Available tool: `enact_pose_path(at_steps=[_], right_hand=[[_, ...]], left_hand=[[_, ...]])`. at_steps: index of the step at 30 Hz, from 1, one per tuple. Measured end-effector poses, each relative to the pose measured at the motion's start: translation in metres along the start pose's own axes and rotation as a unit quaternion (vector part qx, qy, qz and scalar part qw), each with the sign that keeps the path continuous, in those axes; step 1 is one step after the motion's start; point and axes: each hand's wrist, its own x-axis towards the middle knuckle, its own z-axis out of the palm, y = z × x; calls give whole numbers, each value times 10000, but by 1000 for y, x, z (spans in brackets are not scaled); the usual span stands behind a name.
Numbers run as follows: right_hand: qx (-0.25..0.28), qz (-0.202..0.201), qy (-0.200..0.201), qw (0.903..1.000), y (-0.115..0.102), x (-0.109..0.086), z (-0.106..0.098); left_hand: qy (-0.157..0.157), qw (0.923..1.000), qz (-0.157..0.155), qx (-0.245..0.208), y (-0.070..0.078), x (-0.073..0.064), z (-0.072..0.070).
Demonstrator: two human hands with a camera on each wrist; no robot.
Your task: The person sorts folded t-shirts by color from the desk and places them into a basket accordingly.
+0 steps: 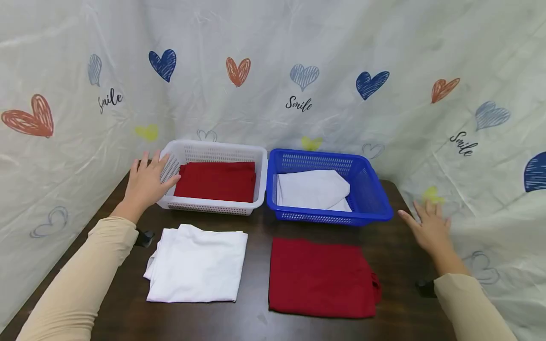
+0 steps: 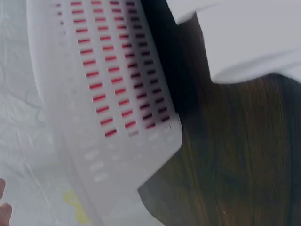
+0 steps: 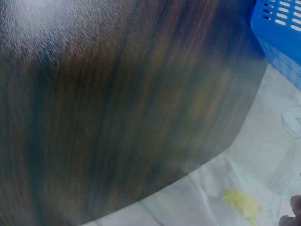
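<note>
1. Two hands are in view, both with fingers spread wide and nothing held: the left hand (image 1: 147,182) by the left end of the white basket (image 1: 213,203), the right hand (image 1: 432,232) off to the right of the blue basket (image 1: 332,218).
2. The white basket lies just right of the left fingers, its long axis running left to right, so they are at its short end. In the head view they overlap its left rim; whether they touch it, I cannot tell.
3. The blue basket lies left of the right fingers and slightly far, apart from them, its long axis also running left to right. The right hand is the nearer one to it.
4. The far red cloth (image 1: 217,182) lies inside the white basket, to the right of the left hand, the thumb tip overlapping its left edge in view. The far white cloth (image 1: 311,189) lies inside the blue basket, well left of the right hand.
5. On the bench (image 1: 256,322), the near white cloth (image 1: 198,265) lies folded to the near right of the left fingers; the near red cloth (image 1: 320,279), longer left to right, lies to the near left of the right fingers.
</note>
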Motion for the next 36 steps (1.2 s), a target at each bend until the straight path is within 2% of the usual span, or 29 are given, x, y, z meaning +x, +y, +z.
enact_pose_path(at_steps=[6,12,18,24,30,36], right_hand=[[24,43,-12,10000,2,-1,0],[-29,-9,108,9999,4,-2,2],[-34,-177,2,9998,-4,-1,6],[23,-274,30,9996,-10,-7,7],[125,-322,-41,9994,-14,-14,10],[288,-319,-4,9991,-15,-14,9]], left_hand=[[9,9997,180,159,10,2,-1],[116,9991,400,28,23,7,2],[69,9995,281,-127,35,4,14],[-130,9995,212,-177,42,0,27],[-241,9989,247,-312,52,0,32],[-360,9985,289,-305,65,1,35]])
